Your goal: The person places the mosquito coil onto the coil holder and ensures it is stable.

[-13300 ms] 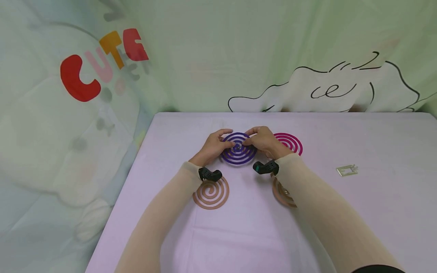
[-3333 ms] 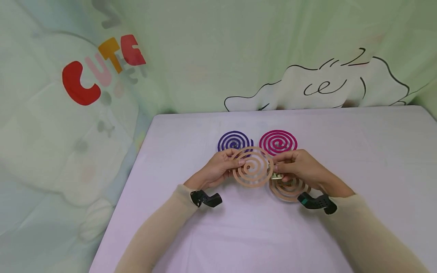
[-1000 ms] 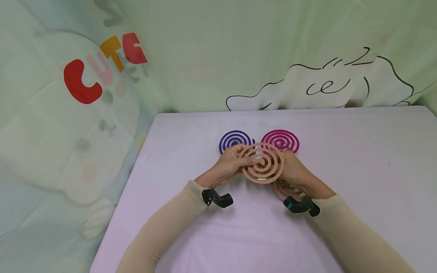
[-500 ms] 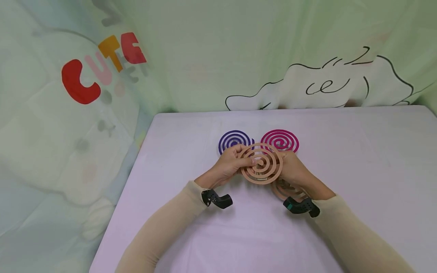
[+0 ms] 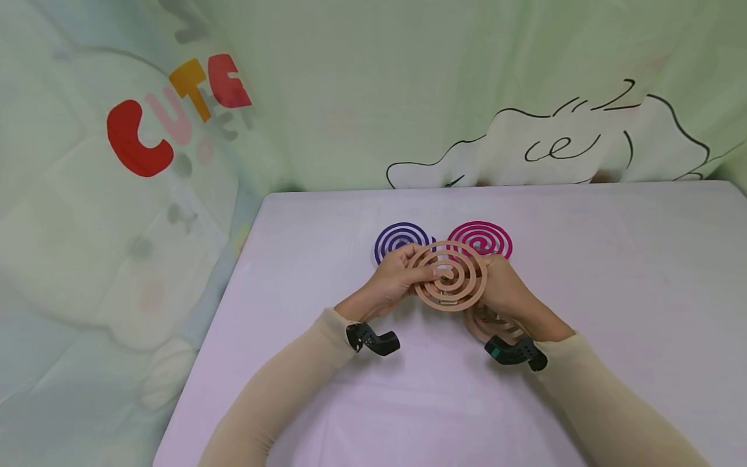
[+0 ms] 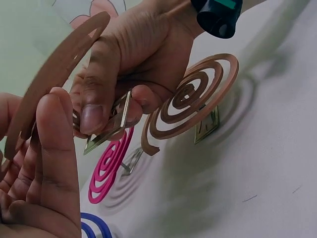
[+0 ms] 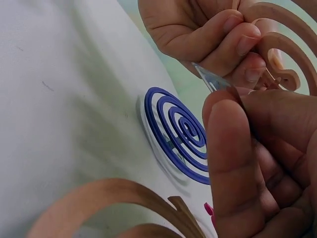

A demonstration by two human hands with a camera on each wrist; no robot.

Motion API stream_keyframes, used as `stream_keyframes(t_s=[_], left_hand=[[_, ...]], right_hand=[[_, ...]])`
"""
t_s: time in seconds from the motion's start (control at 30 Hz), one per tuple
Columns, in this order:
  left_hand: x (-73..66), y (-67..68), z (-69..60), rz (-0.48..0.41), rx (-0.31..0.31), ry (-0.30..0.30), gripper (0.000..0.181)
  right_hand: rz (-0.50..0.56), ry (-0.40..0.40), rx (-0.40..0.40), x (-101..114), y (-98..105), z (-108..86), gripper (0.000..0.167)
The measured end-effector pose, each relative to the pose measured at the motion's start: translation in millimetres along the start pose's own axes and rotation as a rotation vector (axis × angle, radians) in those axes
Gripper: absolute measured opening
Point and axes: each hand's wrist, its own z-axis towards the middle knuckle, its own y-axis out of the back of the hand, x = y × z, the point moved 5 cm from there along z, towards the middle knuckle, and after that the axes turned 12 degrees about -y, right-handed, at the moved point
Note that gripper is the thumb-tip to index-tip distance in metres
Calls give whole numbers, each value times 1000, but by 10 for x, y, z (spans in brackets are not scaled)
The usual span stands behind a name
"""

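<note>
My left hand (image 5: 392, 282) pinches the rim of a brown mosquito coil (image 5: 448, 275), raised above the table and tilted. Behind this coil, my right hand (image 5: 503, 288) holds a small metal coil stand (image 6: 108, 137) between thumb and fingers, close to the coil's centre. Whether stand and coil touch is hard to tell. A second brown mosquito coil (image 6: 174, 134) sits below the right hand, raised on its own metal stand (image 6: 207, 129). Farther back are a purple-blue coil (image 5: 403, 245), partly covered by the left hand, and a magenta coil (image 5: 480, 244).
A pale lilac cloth covers the table (image 5: 327, 402). Behind it hangs a green printed curtain (image 5: 327, 97), and another printed cloth (image 5: 70, 259) hangs at the left. Metal stands also show under the purple-blue and magenta coils.
Earlier both hands were at the purple-blue coil, while the brown coil and loose stand lay on the table. Both are now held. Over the last second, the hands shift only slightly.
</note>
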Motion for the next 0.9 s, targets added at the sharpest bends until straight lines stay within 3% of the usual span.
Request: stream_keyframes(t_s=[0.43, 0.7, 0.9], left_hand=[[25, 0, -17, -12, -9, -9, 25], [46, -17, -41, -2, -70, -48, 24], [45, -35, -67, 3, -92, -62, 22]], right_hand=[[2, 0, -18, -17, -3, 12, 23], [-25, 12, -71, -4, 1, 4, 21], [-10, 19, -70, -6, -9, 2, 20]])
